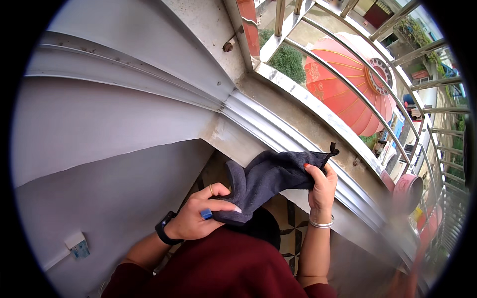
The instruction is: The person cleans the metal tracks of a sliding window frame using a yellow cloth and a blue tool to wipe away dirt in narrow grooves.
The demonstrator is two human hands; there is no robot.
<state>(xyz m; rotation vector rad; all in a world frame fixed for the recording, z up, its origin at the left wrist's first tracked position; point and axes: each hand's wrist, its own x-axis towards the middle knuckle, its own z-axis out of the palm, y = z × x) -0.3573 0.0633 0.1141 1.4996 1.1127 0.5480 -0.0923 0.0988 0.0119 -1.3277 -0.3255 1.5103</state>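
Note:
A dark grey cleaning cloth [274,178] with a black edge and hanging loop is stretched between both hands, above the window sill. My left hand [203,212], with a gold ring and a black wristband, grips the cloth's lower left end. A small blue object [206,214] shows at its fingers; what it is, I cannot tell. My right hand [322,184], with bracelets at the wrist, pinches the cloth's upper right end near the loop. Beneath the cloth run the metal tracks of a sliding window [275,130].
Outside the tracks lies a dusty concrete ledge [298,111], bounded by a stainless steel guard rail [346,82]. Beyond the bars hangs a large red lantern [343,85]. A white wall [93,216] with a socket box [78,246] stands at left; patterned floor tiles [281,212] show below.

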